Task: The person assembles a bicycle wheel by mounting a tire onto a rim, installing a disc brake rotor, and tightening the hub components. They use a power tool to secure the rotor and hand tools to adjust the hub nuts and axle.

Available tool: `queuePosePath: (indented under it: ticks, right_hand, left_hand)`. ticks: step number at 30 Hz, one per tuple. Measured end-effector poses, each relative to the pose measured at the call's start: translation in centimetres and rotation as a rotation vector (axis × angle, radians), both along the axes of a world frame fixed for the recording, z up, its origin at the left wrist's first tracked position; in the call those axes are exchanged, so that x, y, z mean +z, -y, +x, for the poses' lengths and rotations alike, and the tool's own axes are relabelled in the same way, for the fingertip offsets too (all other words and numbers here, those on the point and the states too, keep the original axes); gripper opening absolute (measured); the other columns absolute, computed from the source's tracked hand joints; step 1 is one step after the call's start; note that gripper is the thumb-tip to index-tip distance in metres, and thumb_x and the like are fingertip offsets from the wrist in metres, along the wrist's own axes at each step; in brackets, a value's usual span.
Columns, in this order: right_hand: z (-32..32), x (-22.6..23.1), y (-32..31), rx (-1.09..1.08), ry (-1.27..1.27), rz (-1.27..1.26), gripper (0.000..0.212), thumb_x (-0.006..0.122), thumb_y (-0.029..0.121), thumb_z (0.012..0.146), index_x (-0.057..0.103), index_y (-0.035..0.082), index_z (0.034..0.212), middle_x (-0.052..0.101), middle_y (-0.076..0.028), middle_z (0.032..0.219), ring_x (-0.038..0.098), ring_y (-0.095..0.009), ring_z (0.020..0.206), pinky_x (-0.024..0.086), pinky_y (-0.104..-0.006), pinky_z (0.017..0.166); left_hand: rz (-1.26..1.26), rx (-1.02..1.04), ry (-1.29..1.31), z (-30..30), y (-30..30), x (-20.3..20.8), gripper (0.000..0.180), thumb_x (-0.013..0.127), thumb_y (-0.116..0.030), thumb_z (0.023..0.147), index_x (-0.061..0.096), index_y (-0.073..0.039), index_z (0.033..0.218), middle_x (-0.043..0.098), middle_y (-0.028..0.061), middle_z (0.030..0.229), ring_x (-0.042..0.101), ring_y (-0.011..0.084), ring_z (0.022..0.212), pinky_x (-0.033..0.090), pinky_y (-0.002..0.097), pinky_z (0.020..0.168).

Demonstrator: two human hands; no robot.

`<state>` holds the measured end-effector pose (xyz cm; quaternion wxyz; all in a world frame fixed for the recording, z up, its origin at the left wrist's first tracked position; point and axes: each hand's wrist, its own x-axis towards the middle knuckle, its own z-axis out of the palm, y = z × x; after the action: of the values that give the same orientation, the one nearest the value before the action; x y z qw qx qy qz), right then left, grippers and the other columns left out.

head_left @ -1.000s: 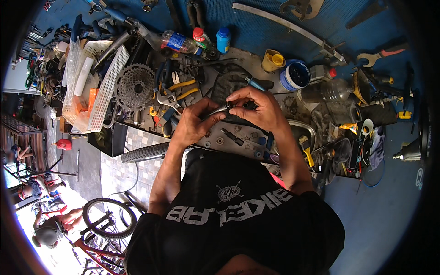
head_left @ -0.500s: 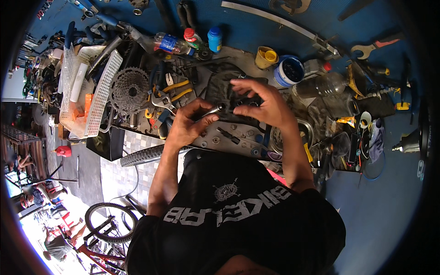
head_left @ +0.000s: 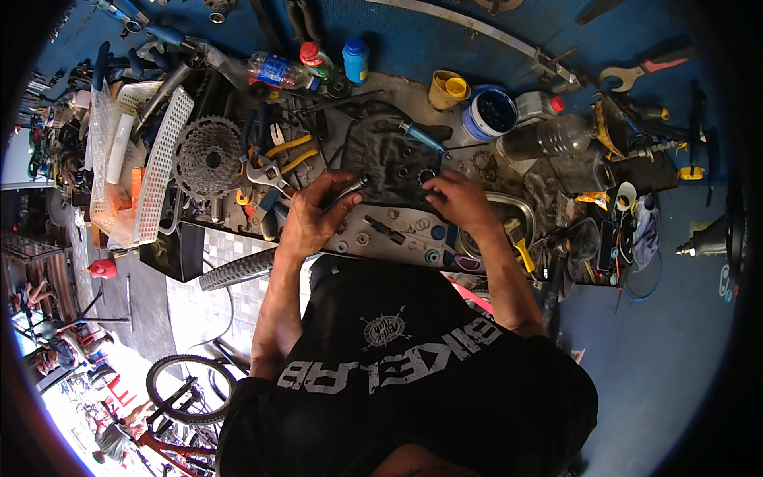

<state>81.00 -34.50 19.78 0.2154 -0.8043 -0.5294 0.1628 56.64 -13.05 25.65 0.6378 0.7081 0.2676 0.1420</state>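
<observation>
My left hand (head_left: 316,211) is closed round a short metal cylinder (head_left: 347,191) whose dark end points toward the black cloth. My right hand (head_left: 461,200) has its fingertips drawn together on a small dark ring (head_left: 427,174) at the right part of the cloth. The black cloth (head_left: 369,147) lies spread on the workbench, with another small ring (head_left: 402,172) and a blue syringe (head_left: 424,137) on it. Between the hands and my body, a black cylindrical tool (head_left: 385,230) lies among several washers and small parts.
To the left are a bicycle cassette (head_left: 208,159), a white basket (head_left: 164,159), an adjustable wrench (head_left: 266,173) and yellow-handled pliers (head_left: 298,151). Behind stand a blue bottle (head_left: 356,61), a yellow cup (head_left: 447,91) and a grease tub (head_left: 489,114). A metal tray (head_left: 513,208) sits beside my right wrist.
My right hand has come down from above the cloth, its spread fingers closing together at the small ring. The syringe and rings it covered now show. My left hand keeps its hold.
</observation>
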Motion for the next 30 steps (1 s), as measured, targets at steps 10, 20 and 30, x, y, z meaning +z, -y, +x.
queuePosePath:
  ticks: [10, 20, 30]
  right_hand:
    - [-1.0, -1.1, -0.2, -0.013, -0.099, -0.026, 0.031, 0.081, 0.016, 0.090, 0.071, 0.015, 0.119, 0.064, -0.006, 0.109, 0.069, -0.026, 0.100, 0.057, -0.0399, 0.084]
    - [2.7, 2.1, -0.3, -0.272, -0.519, 0.258, 0.030, 0.071, -0.003, 0.093, 0.068, 0.007, 0.121, 0.069, 0.000, 0.100, 0.064, -0.007, 0.088, 0.052, -0.0254, 0.070]
    - [2.3, 5.1, -1.4, -0.145, -1.059, 0.591, 0.030, 0.068, -0.004, 0.099, 0.064, 0.005, 0.128, 0.072, -0.010, 0.127, 0.066, -0.010, 0.094, 0.051, -0.0242, 0.075]
  left_hand:
    - [0.153, 0.005, -0.003, -0.1, 0.3, -1.0, 0.034, 0.081, -0.014, 0.095, 0.067, -0.002, 0.123, 0.075, 0.0115, 0.086, 0.065, 0.0162, 0.066, 0.052, 0.0319, 0.066]
    - [0.155, -0.040, -0.004, -0.3, 0.0, -1.2, 0.032, 0.077, -0.010, 0.098, 0.065, 0.002, 0.125, 0.074, 0.0090, 0.088, 0.065, 0.0116, 0.063, 0.053, 0.0283, 0.060]
    - [0.176, -0.040, -0.061, 0.0, -0.1, 0.4, 0.034, 0.081, -0.017, 0.095, 0.070, 0.000, 0.122, 0.078, 0.0150, 0.101, 0.075, 0.0227, 0.085, 0.057, 0.0342, 0.075]
